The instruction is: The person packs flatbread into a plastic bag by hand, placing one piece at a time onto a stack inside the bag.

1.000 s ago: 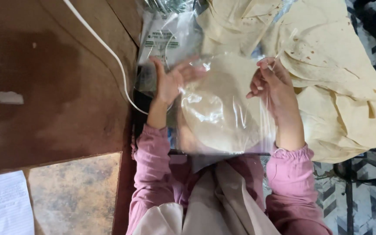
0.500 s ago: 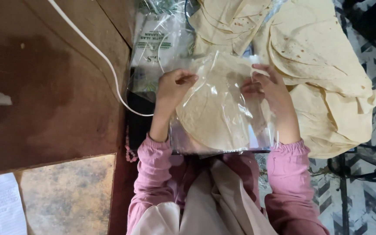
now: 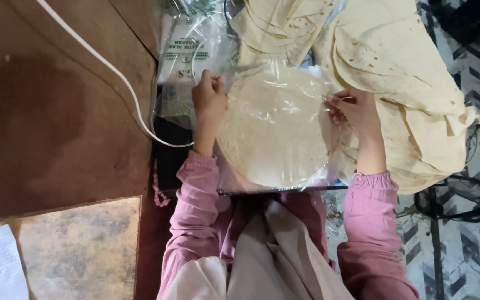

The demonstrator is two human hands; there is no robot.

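Head view: the clear plastic bag with a round flatbread inside now lies flatter than before. The left hand and right hand pinch its opposite edges, spread wider apart. The flatbread stack lies just right of the bag.

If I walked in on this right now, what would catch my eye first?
Probably the round flatbread inside a clear plastic bag at the centre, with the left hand and the right hand gripping the bag's two sides. Next, the big heap of pale flatbreads spreading to the upper right, and the white cable curving across the brown wooden table on the left.
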